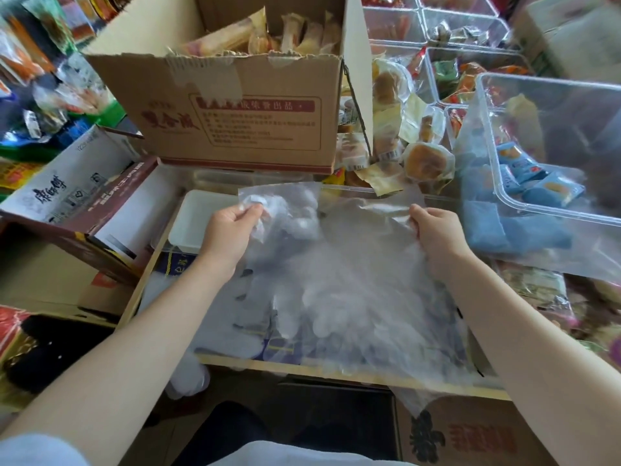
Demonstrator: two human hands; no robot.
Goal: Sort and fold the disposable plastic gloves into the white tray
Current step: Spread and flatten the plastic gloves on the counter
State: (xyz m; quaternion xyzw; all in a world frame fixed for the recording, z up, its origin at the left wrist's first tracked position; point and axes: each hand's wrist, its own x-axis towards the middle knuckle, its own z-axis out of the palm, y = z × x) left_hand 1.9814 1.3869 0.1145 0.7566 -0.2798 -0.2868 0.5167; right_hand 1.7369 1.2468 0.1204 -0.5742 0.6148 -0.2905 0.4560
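A clear plastic glove (289, 206) is held up above the desk (336, 373) by both hands. Its crumpled upper edge is pinched by the left hand (232, 227), whose thumb and fingers are curled round the film. A second sheet of clear plastic (376, 210), which cannot be told apart as glove or bag, is gripped at its upper edge by the right hand (437, 230), the fingers likewise closed on the film. The two hands are kept well apart, with the film stretched loosely between them.

Below the hands, a loose heap of transparent gloves (336, 314) is spread over most of the desk, reaching its near edge and its right side; finger shapes can be made out in the pile. The white tray (191, 216) is set at the far left corner of the desk, just beyond the left hand, and is partly covered by the held glove.

Behind the far edge of the desk a cardboard box (235, 105) filled with wrapped snacks is seen. To the right, a clear plastic bin (551, 146) holding blue packets is seen, tilted toward the desk.
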